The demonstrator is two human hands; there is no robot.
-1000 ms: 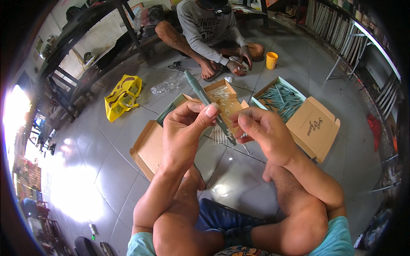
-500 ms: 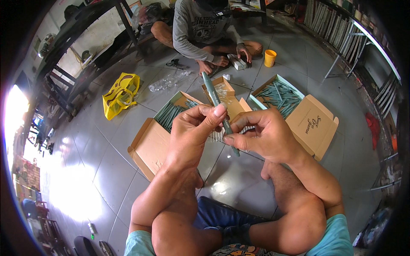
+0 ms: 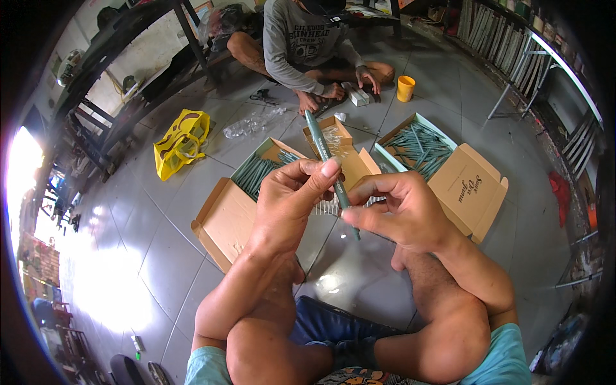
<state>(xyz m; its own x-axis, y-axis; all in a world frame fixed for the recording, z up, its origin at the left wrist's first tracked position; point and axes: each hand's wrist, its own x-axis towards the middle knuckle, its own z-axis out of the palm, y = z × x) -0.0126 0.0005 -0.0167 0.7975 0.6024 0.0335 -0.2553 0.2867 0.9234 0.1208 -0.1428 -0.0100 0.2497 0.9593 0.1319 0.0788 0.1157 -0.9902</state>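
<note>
A slim dark green pen (image 3: 319,138) with pale print slants between my hands, its thick end up and its narrow end down. My left hand (image 3: 290,196) is closed, pinching the barrel about halfway along between thumb and forefinger. Lower on the same pen, the thumb and bent forefinger of my right hand (image 3: 401,208) meet its side, the other fingers curled behind. Beyond my left hand stands an open box of green pens (image 3: 282,143). Another box of similar pens (image 3: 420,144), more loosely piled, lies past my right hand. Between them a small cardboard box (image 3: 346,131) holds thin clear pieces, partly hidden.
Across from me a person in a grey sleeve (image 3: 280,48) sits with hands at a small white box (image 3: 357,96). A yellow cup (image 3: 405,88) stands nearby. To the left lie a yellow bag (image 3: 183,142) and crumpled clear plastic (image 3: 253,122) on the tiled floor (image 3: 154,224).
My right hand has shifted slightly down and right along the pen, its fingers a little looser. The pen's lower end has dropped slightly. My left hand keeps its pinch.
</note>
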